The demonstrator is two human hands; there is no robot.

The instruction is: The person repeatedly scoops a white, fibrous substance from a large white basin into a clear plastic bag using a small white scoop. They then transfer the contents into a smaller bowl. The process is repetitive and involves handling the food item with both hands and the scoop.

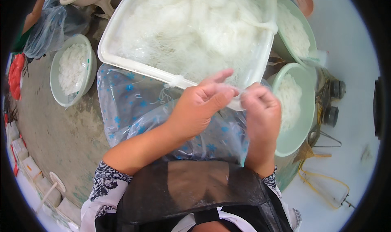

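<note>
A pale, blurred bit of fine white netting (236,103) stretches between my two hands at the near right corner of a white plastic tray (137,68). My left hand (197,108) pinches it between thumb and fingers, one finger sticking out. My right hand (261,110), blurred by motion, has its fingers curled around the other side. Inside the tray lies a heap of fine white netting or thread (189,30). A white tie (176,81) wraps the tray's near rim, with loose strands hanging below. Clear plastic sheeting with blue flowers (131,106) covers my lap.
Pale green basins of white material stand at left (91,70), right (307,122) and upper right (311,33). A person's arm (35,13) shows at upper left beside plastic bags (49,27). A hand broom (305,152) and yellow cord (323,174) are by the right wall.
</note>
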